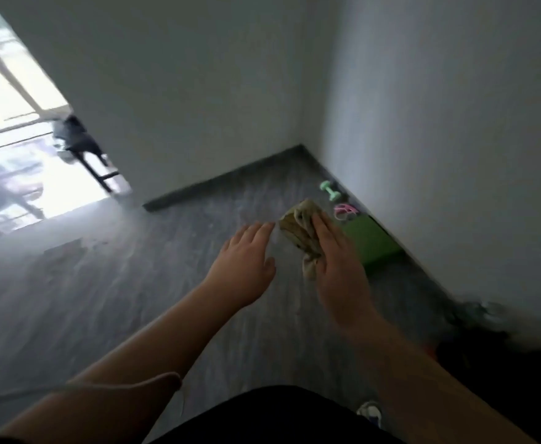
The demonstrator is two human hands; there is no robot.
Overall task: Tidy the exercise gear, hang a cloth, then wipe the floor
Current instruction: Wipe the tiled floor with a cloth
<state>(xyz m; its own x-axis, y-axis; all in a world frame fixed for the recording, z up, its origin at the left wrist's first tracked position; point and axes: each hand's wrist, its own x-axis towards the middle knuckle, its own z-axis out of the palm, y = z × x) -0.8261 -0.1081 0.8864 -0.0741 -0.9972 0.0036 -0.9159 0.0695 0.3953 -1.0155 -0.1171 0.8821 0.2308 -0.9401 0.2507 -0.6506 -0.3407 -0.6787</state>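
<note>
My right hand point(336, 267) holds a crumpled yellowish cloth point(299, 232) against its palm, over the grey floor point(134, 283). The cloth bunches out past the fingers and below the thumb. My left hand point(246, 254) reaches forward just left of the cloth, fingers apart and holding nothing. Along the right wall lie a mint green dumbbell point(330, 190), a pink ring-shaped exercise item point(344, 211) and a folded green mat point(373, 241). The frame is blurred by motion.
Two white walls meet in a corner with a dark skirting board point(224, 181). A bright doorway point(22, 149) opens at the left, with a dark stool point(83, 145) beside it. Dark, blurry objects point(487, 331) sit at the lower right by the wall.
</note>
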